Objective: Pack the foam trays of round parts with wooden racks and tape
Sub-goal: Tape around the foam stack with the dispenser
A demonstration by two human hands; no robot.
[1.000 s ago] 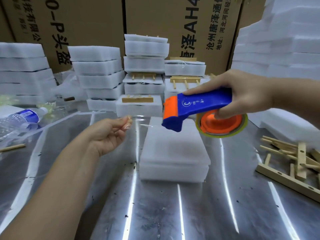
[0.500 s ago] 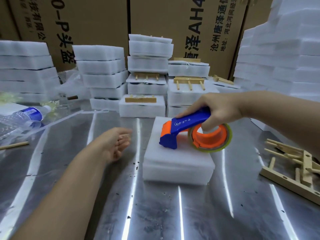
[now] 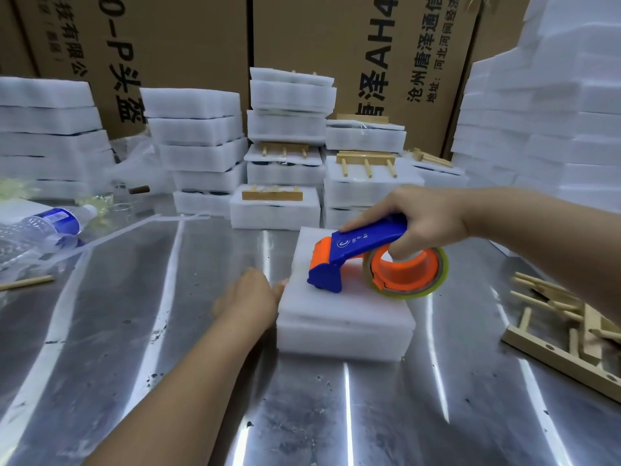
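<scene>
right hand: I see it clamped on the blue handle of one tape dispenser, nose down on the foam.
tape: one clear roll on the orange hub.
left hand: fingers pressed against the left side of the foam tray stack; can't tell if gripping.
foam tray stack: two layers, centre of steel table.
wooden racks: loose pile at right, count unclear.
bottle: one, lying far left.
</scene>
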